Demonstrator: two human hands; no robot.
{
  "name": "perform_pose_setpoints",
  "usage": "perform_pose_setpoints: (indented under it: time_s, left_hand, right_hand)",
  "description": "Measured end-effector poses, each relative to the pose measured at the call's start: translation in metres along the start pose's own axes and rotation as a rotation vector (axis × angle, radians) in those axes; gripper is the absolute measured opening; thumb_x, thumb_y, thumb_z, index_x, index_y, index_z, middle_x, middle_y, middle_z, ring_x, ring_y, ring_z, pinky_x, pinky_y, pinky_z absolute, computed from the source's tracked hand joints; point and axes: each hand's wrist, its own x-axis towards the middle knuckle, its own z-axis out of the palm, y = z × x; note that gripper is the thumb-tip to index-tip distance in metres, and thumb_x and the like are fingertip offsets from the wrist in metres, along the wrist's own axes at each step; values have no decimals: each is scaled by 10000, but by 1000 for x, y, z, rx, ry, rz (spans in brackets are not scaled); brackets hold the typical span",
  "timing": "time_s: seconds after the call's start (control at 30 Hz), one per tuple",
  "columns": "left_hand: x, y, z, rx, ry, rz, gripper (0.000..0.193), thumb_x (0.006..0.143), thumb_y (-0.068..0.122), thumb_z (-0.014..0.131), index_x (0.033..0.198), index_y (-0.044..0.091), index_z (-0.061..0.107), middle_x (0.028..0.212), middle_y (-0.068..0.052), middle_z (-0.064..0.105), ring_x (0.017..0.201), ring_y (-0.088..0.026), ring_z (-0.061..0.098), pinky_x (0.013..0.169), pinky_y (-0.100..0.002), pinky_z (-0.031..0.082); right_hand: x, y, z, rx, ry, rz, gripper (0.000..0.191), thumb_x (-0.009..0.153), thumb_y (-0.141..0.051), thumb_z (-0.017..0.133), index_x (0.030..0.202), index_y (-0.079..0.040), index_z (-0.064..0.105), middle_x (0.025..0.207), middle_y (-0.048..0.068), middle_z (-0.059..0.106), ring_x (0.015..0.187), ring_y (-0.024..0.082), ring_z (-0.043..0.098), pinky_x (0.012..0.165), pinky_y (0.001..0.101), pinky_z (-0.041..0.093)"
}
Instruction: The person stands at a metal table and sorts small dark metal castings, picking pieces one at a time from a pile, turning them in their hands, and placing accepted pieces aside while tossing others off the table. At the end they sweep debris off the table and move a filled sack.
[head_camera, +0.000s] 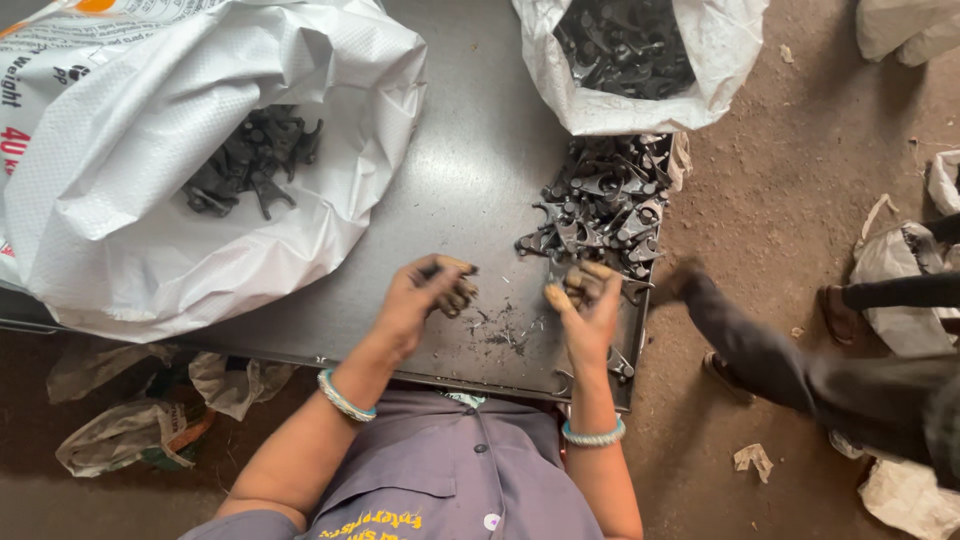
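Dirt floor (800, 180) is surrounding our steel bench (470, 170). We are curling our left hand (428, 293) around a dark part (462, 292), and our right hand (587, 300) is closing on another, just below the parts pile (605, 205). White sacks (150, 170) are lying open nearby.

Dark metal parts (603, 210) heaped on tray's right side.
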Motion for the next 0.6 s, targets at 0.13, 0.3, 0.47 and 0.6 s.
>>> perform_pose_setpoints:
  time_s: [0.13, 0.3, 0.47, 0.6]
  left_hand:
    - [-9, -10, 28, 422, -5, 226, 289, 907, 121, 772, 1183, 45, 731, 1004, -70, 773, 848, -143, 683, 749, -287, 558]
    - [-18, 4, 50, 887, -53, 761, 436, 794, 111, 802, 1224, 123, 730, 1226, -75, 736, 1120, -280, 660, 999, -389, 521]
    - [-19, 3, 53, 949, -84, 778, 364, 799, 153, 820, 1159, 135, 771, 1121, -61, 742, 1074, -303, 641, 969, -409, 517]
    - [-16, -7, 46, 946, -86, 659, 205, 771, 199, 836, 942, 110, 767, 908, -83, 709, 878, -280, 655, 796, -394, 525]
  right_hand:
    - [-29, 3, -15, 393, -113, 121, 611, 865, 1, 817, 1338, -44, 433, 1153, 148, 654, 999, 185, 677, 886, 321, 585]
    - [-50, -11, -17, 562, -222, 278, 546, 891, -41, 765, 1332, -50, 443, 1152, 177, 683, 971, 202, 694, 806, 304, 566]
    - [-51, -21, -9, 652, -350, 337, 440, 948, -80, 733, 1321, -32, 505, 1167, 162, 686, 963, 190, 682, 787, 300, 558]
    - [-59, -21, -9, 585, -394, 363, 397, 958, -227, 711, 1262, -1, 591, 1159, 74, 690, 977, 143, 672, 804, 277, 563]
